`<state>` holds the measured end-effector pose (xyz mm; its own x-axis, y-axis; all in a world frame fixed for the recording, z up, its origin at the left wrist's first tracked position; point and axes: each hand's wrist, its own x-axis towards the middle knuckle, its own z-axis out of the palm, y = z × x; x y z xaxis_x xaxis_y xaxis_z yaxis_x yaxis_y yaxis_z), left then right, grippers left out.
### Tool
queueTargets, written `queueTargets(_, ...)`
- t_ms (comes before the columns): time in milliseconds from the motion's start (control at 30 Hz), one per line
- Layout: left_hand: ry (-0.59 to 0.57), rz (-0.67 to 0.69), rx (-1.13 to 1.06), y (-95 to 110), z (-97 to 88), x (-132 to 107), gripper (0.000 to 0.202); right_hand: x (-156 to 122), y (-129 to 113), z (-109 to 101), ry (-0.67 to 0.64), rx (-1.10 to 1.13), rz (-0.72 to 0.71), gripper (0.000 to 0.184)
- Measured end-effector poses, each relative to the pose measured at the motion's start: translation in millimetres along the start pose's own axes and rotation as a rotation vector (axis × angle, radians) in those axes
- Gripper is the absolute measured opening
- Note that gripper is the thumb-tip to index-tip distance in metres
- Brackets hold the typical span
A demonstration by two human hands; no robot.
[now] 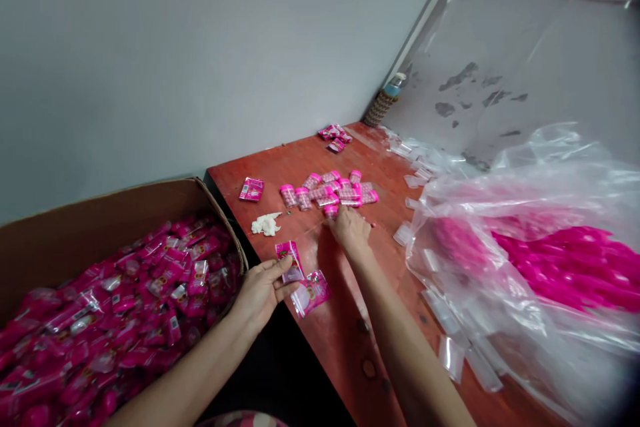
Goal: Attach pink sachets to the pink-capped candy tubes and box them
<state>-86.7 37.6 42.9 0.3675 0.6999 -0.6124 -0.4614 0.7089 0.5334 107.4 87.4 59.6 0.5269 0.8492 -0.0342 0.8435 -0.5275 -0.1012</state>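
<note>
My left hand (260,290) pinches a small pink-printed clear packet (290,260) at the near edge of the red-brown table (345,333). A second, similar packet (311,292) lies just right of it. My right hand (350,227) reaches forward, fingers curled down onto a small pink-capped bottle (331,211) at the front of a cluster of such bottles (330,188). What the right fingers grip is partly hidden.
A cardboard box (90,213) full of pink packets stands at the left. A large clear plastic bag (540,247) with pink items and loose clear sachets covers the right. A crumpled white tissue (266,224), a lone pink packet (251,189), more packets (335,136) and a wrapped bottle (384,101) lie farther back.
</note>
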Motion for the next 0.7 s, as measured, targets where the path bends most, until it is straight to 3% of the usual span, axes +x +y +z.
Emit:
queueTargets(100,0.044,0.002,-0.089,1,-0.6,4,0.006,3,0,-3,-0.069,0.022,-0.015,0.038)
queueTargets(200,0.072,0.007,-0.182,1,0.0,5,0.006,-12,0,-9,-0.072,0.042,-0.071,0.031)
queueTargets(267,0.097,0.006,-0.242,2,0.7,5,0.006,-37,1,-12,-0.041,0.142,-0.12,0.03)
queueTargets(400,0.108,-0.018,-0.32,2,4.0,5,0.009,-110,7,-8,-0.101,0.819,-0.127,0.032)
queueTargets(467,0.087,-0.031,-0.321,-1,7.1,5,0.011,-145,7,-1,-0.171,1.059,-0.057,0.029)
queueTargets(567,0.049,-0.053,-0.3,-8,13.4,2,0.013,-178,2,12,-0.276,1.234,0.043,0.027)
queueTargets(700,0.005,-0.066,-0.262,-20,20.8,-5,0.013,-189,-1,23,-0.23,1.241,0.076,0.027)
